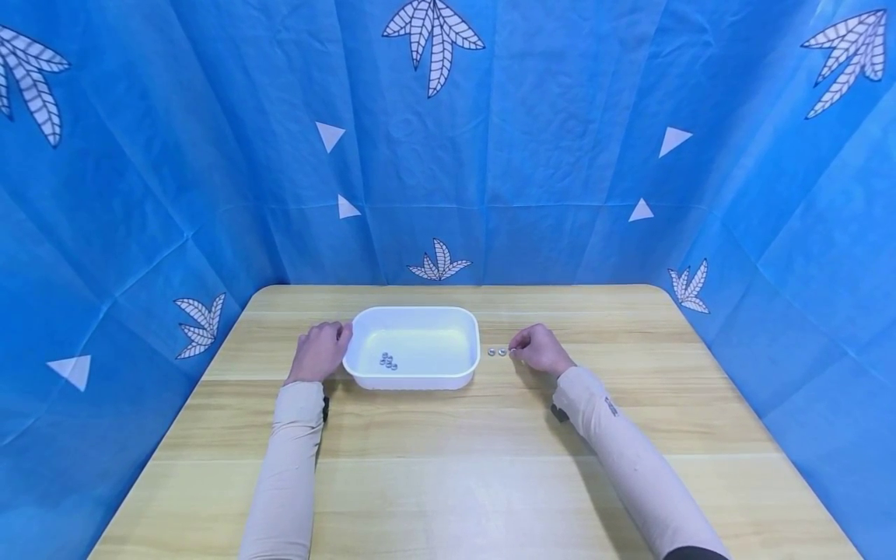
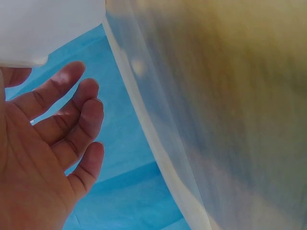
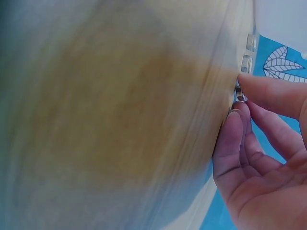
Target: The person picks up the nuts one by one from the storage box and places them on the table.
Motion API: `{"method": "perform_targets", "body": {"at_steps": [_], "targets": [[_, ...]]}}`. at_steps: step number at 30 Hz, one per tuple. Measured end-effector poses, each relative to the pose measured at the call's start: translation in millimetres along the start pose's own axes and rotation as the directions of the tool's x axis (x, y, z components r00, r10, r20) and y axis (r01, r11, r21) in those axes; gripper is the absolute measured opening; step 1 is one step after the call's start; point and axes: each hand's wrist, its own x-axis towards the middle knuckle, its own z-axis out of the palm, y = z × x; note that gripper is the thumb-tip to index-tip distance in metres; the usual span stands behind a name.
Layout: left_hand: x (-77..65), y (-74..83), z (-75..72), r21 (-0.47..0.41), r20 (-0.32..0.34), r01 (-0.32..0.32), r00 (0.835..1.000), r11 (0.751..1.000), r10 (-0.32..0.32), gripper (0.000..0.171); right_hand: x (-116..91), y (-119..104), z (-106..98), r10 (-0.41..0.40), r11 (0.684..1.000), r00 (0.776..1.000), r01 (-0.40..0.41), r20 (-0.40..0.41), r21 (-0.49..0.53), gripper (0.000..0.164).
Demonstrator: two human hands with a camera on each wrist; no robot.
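Note:
A white rectangular plastic tub (image 1: pixel 413 381) stands on the table, with several small silver metal rings (image 1: pixel 387 362) grouped on its floor at the near left. At the tub's left end, my left hand (image 1: pixel 322 350) touches the rim; in the left wrist view its fingers (image 2: pixel 79 120) are loosely bent and apart, beside the tub's white wall (image 2: pixel 53 28). Right of the tub, my right hand (image 1: pixel 540 348) pinches one small silver ring (image 3: pixel 240 93) between thumb and fingertips, down at the tabletop. Two more rings (image 1: pixel 497 352) lie in a row between that hand and the tub.
The light wooden table (image 1: pixel 448 459) has rounded far corners. Blue cloth (image 1: pixel 560 155) with white leaf and triangle prints hangs behind it and at both sides. Both forearms, in pale sleeves (image 1: pixel 287 467), reach in from the near edge.

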Motion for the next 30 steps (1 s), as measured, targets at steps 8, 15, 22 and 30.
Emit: {"method": "perform_targets", "body": {"at_steps": [8, 15, 22, 30], "targets": [[-0.4, 0.5, -1.4, -0.012, 0.008, 0.009, 1.000, 1.000, -0.009, 0.058, 0.1, -2.6, 0.5, -0.021, 1.000, 1.000, 0.021, 0.004, 0.005, 0.011], [-1.0, 0.7, -1.3, -0.003, 0.010, -0.001, 1.000, 1.000, 0.001, 0.057, 1.5, -0.8, 1.1, -0.025, 1.000, 1.000, 0.025, 0.007, 0.006, 0.011], [-0.4, 1.4, -1.3, 0.001, -0.001, 0.004, 1.000, 1.000, -0.004, 0.056, 2.8, 0.4, 2.3, -0.020, 1.000, 1.000, 0.020, 0.003, 0.002, 0.011], [-0.2, 0.7, -0.7, -0.016, 0.002, 0.004, 1.000, 1.000, -0.004, 0.055, 2.4, -1.7, 2.2, -0.027, 1.000, 1.000, 0.027, 0.012, 0.008, 0.012]]}}
